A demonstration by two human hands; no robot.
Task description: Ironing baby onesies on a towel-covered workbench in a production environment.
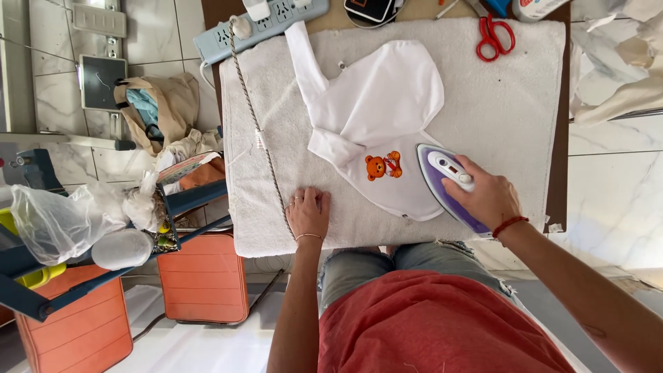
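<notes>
A small white garment (376,110) with an orange bear print (383,166) lies spread on a white towel (511,103) covering the table. My right hand (487,197) grips the handle of a purple and white iron (442,176), whose tip rests on the garment's right edge beside the bear. My left hand (308,213) lies flat, fingers together, on the towel near its front edge, left of the garment. The iron's braided cord (257,124) runs across the towel's left side to a power strip (259,24).
Red scissors (494,36) lie at the towel's far right corner. Left of the table stand an orange case (204,276), a blue frame (193,200) with plastic bags (59,221) and cloth. A beige bag (162,107) sits on the tiled floor.
</notes>
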